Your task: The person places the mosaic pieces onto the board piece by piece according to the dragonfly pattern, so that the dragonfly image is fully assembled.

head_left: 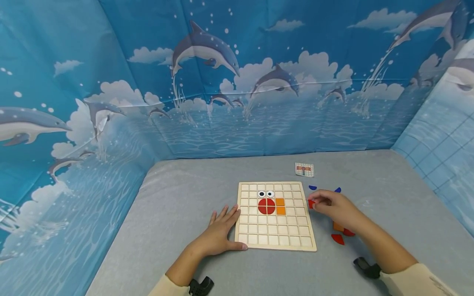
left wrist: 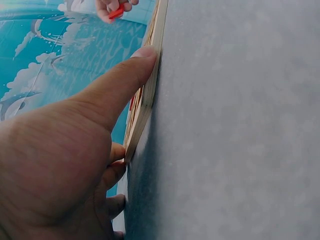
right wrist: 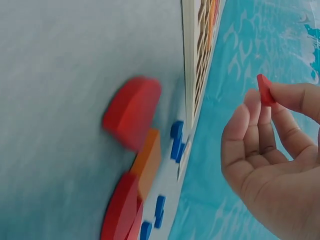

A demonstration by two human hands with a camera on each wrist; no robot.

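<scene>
A square wooden grid board [head_left: 272,229] lies on the grey cloth. In its cells sit two eye pieces [head_left: 270,194], a red disc of quarter pieces [head_left: 266,211] and two orange squares [head_left: 280,202]. My left hand [head_left: 216,236] rests at the board's left side, fingers spread along that edge and the thumb at the near corner. Beyond the board's right edge, my right hand [head_left: 338,209] pinches a small red piece [right wrist: 265,91] between thumb and fingertips. In the right wrist view the piece is held up off the cloth.
Loose red pieces [head_left: 338,239], an orange piece [head_left: 337,226] and blue pieces [head_left: 312,187] lie right of the board, partly behind the right forearm. A small pattern card [head_left: 305,169] lies past the board's far right corner. A dolphin-printed curtain [head_left: 237,131] encloses the table.
</scene>
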